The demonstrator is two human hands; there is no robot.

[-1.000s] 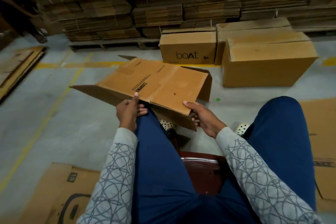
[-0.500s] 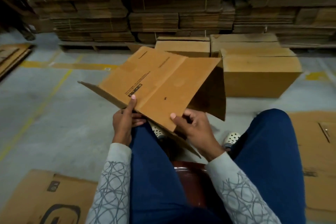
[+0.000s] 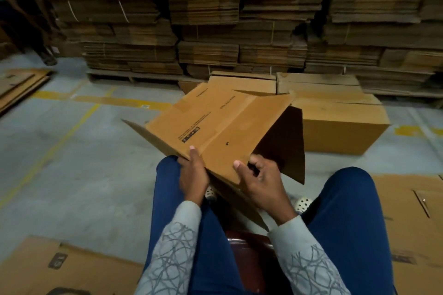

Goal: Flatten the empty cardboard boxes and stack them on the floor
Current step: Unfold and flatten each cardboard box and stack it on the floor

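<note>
I sit with a half-collapsed brown cardboard box (image 3: pixel 223 124) tilted over my knees, its printed top panel facing me. One flap hangs dark on the right side, another sticks out to the left. My left hand (image 3: pixel 193 175) grips the near edge with the thumb on top. My right hand (image 3: pixel 260 179) holds the near right corner, fingers curled under the panel. Behind it on the floor stand closed boxes (image 3: pixel 335 127), and one more (image 3: pixel 242 84) shows partly.
Flattened cardboard lies on the floor at my left (image 3: pixel 62 268) and right (image 3: pixel 412 218). Tall stacks of flat cartons on pallets (image 3: pixel 215 19) fill the back. More flat sheets (image 3: pixel 19 86) lie at far left. Yellow lines mark the grey concrete floor (image 3: pixel 72 163).
The box has tilted up and come closer to me. Its right flap has swung down. My right hand has shifted up onto the near corner.
</note>
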